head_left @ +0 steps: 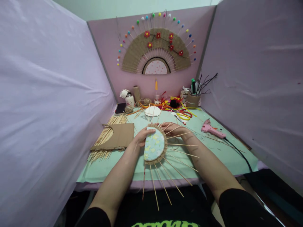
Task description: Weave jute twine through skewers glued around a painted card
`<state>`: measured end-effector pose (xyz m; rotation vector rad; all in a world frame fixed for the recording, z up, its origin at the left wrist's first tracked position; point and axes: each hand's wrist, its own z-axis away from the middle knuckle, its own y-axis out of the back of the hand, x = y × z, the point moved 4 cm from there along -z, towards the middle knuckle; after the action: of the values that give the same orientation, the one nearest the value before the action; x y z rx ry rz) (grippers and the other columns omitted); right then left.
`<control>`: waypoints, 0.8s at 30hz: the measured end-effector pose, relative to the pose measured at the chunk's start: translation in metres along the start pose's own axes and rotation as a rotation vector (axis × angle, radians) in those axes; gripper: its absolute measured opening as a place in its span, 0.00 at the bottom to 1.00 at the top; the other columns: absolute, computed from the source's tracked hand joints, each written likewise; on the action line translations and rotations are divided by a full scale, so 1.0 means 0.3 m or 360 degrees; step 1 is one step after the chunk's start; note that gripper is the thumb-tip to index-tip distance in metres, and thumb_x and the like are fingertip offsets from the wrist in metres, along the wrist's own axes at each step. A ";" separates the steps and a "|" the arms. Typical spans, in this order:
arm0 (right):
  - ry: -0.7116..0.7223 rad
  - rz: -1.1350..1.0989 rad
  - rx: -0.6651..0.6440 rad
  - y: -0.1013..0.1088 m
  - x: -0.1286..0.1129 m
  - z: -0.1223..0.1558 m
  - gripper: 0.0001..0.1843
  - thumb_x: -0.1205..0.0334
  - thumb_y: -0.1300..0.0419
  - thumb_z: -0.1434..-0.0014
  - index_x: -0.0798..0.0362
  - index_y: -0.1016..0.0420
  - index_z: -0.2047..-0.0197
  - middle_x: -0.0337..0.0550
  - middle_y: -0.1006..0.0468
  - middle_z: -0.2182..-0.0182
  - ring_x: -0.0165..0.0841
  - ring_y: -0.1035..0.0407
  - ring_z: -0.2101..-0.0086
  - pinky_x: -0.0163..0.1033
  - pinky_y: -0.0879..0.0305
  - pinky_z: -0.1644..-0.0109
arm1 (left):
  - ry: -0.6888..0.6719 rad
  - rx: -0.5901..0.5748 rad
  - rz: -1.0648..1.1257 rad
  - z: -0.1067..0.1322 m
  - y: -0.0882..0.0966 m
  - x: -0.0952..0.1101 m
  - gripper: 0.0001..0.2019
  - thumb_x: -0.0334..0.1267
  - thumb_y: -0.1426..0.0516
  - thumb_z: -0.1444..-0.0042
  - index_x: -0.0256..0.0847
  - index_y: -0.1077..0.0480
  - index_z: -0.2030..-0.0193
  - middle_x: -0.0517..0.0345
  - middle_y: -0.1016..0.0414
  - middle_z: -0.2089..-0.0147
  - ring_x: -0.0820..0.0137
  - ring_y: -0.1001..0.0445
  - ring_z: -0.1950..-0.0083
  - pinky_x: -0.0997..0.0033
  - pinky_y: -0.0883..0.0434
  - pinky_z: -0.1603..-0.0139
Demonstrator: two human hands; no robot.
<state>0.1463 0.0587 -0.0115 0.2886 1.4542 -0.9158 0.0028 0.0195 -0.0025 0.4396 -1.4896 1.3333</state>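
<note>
A half-round fan base (153, 143), faced with blue-green and yellow patterned material, is held up over the table with its flat side to the left. Twine is bound along its curved rim, and thin bamboo sticks (182, 145) fan out from there. My left hand (143, 135) grips the flat side, thumb on the patterned face and fingers behind. At the upper right of the rim, my right hand (171, 128) is closed among the sticks. What its fingertips pinch is hidden.
A finished fan (156, 41) hangs on the back panel. Left lie bamboo sticks (99, 154) under cut cardboard (125, 134). A pink glue gun (213, 129) with a cord lies right. Scissors (184, 116), a white disc (152, 111), a phone (120, 108) and colourful strips are behind.
</note>
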 end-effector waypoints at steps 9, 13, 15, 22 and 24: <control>0.0137 0.0140 -0.0057 0.010 -0.041 0.031 0.11 0.63 0.31 0.55 0.58 0.24 0.68 0.42 0.21 0.70 0.28 0.27 0.70 0.34 0.32 0.64 | -0.0118 0.0035 0.0088 0.006 0.009 0.023 0.26 0.27 0.39 0.56 0.34 0.32 0.46 0.47 0.21 0.60 0.65 0.22 0.63 0.69 0.28 0.59; 0.0191 0.0191 -0.0049 0.031 -0.038 0.031 0.12 0.62 0.32 0.54 0.57 0.23 0.64 0.44 0.21 0.64 0.29 0.27 0.66 0.34 0.32 0.62 | -0.0130 0.0050 0.0115 0.008 0.009 0.026 0.24 0.27 0.39 0.56 0.34 0.31 0.48 0.46 0.21 0.57 0.63 0.22 0.61 0.66 0.28 0.56; 0.0183 0.0205 -0.0058 0.038 -0.031 0.030 0.13 0.62 0.32 0.54 0.58 0.23 0.65 0.44 0.21 0.66 0.29 0.27 0.67 0.33 0.32 0.62 | -0.0130 0.0051 0.0129 0.010 0.005 0.027 0.23 0.26 0.40 0.56 0.34 0.30 0.49 0.46 0.22 0.56 0.63 0.22 0.60 0.66 0.28 0.56; 0.0099 0.0092 0.0024 0.046 -0.035 0.045 0.12 0.64 0.30 0.57 0.57 0.26 0.69 0.40 0.22 0.74 0.27 0.28 0.73 0.32 0.33 0.68 | -0.0131 0.0084 0.0155 0.013 0.004 0.032 0.22 0.26 0.40 0.55 0.33 0.30 0.49 0.45 0.22 0.55 0.63 0.22 0.57 0.66 0.29 0.52; 0.0092 0.0060 0.0064 0.051 -0.049 0.054 0.12 0.65 0.30 0.58 0.57 0.27 0.69 0.36 0.26 0.78 0.24 0.31 0.77 0.29 0.35 0.72 | -0.0141 0.0080 0.0151 0.012 0.008 0.034 0.23 0.26 0.40 0.55 0.33 0.31 0.49 0.46 0.22 0.55 0.63 0.22 0.57 0.66 0.28 0.53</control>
<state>0.1705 0.0628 -0.0009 0.3742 1.4799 -0.9134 -0.0045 0.0207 0.0056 0.4704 -1.5696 1.4444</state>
